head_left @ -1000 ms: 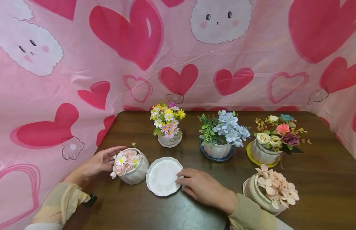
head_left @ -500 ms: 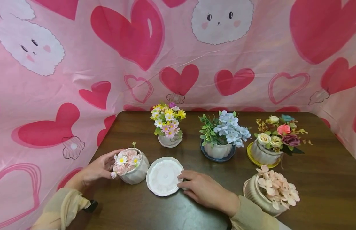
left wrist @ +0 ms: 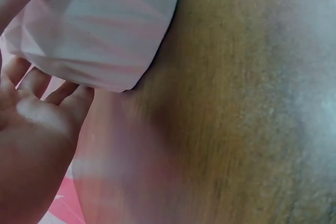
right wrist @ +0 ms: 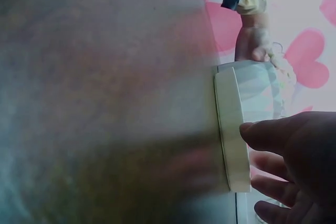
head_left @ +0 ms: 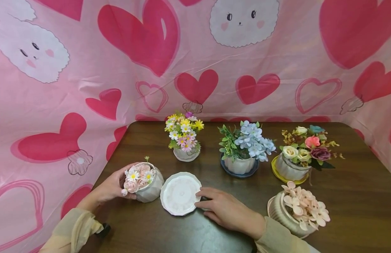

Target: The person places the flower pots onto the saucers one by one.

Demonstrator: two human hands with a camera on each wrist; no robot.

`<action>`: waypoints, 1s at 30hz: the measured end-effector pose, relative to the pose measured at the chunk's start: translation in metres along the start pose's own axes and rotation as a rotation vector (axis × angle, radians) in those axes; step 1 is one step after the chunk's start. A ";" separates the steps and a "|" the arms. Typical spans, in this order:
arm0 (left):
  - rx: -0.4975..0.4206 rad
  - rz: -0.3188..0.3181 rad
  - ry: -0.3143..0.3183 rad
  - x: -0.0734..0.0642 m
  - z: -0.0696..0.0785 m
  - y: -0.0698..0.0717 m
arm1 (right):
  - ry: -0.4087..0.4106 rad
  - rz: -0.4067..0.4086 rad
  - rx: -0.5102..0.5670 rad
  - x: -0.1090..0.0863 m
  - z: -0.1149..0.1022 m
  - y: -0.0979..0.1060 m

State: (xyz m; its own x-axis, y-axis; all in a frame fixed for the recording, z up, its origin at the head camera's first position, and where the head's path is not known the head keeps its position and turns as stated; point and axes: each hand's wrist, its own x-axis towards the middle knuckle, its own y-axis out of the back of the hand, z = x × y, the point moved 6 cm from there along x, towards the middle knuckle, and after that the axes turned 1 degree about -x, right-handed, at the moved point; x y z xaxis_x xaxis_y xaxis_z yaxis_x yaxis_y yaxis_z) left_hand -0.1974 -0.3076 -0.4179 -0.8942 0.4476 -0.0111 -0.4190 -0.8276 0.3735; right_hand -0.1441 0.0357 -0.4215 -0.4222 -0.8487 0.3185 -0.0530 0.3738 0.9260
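A white ribbed flower pot [head_left: 153, 189] with pale pink blooms and small daisies stands on the left of the table. My left hand [head_left: 110, 188] holds it from the left side, its thumb low on the front and its other fingers round the back. In the left wrist view those fingers lie along the side of the pot [left wrist: 105, 30]. Just right of the pot lies a white scalloped saucer [head_left: 179, 193]. The fingertips of my right hand [head_left: 228, 211] touch its right rim. Seen from the right wrist, the thumb meets the edge of the saucer [right wrist: 233, 140].
Behind stand a daisy pot [head_left: 185, 154], a blue-flower pot [head_left: 239, 165] on a blue saucer and a mixed-rose pot [head_left: 291, 168] on a yellow saucer. A ribbed pot with peach flowers [head_left: 304, 207] sits near my right forearm. A pink heart-print cloth [head_left: 195, 49] surrounds the brown table [head_left: 211, 168].
My left hand has closed in on the flower pot, its thumb moving from beside it onto its lower front. The right hand and the saucer have hardly moved.
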 end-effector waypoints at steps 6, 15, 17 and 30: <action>0.106 0.019 -0.003 0.001 -0.001 0.000 | -0.007 -0.014 0.007 -0.001 0.002 -0.001; 0.126 0.027 -0.018 0.001 -0.002 -0.002 | -0.006 0.004 0.006 -0.004 0.002 0.000; 0.127 0.036 -0.013 0.001 -0.001 -0.002 | -0.011 0.003 0.010 -0.005 0.002 -0.001; 0.252 0.068 -0.015 0.003 0.001 -0.003 | -0.024 -0.017 0.016 -0.005 0.001 0.001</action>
State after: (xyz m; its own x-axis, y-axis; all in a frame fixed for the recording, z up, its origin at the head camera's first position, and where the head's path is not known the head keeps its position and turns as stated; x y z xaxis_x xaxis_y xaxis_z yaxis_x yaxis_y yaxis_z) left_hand -0.1983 -0.3034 -0.4177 -0.9159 0.3999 0.0351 -0.3032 -0.7464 0.5925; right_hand -0.1430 0.0411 -0.4221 -0.4428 -0.8458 0.2975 -0.0747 0.3655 0.9278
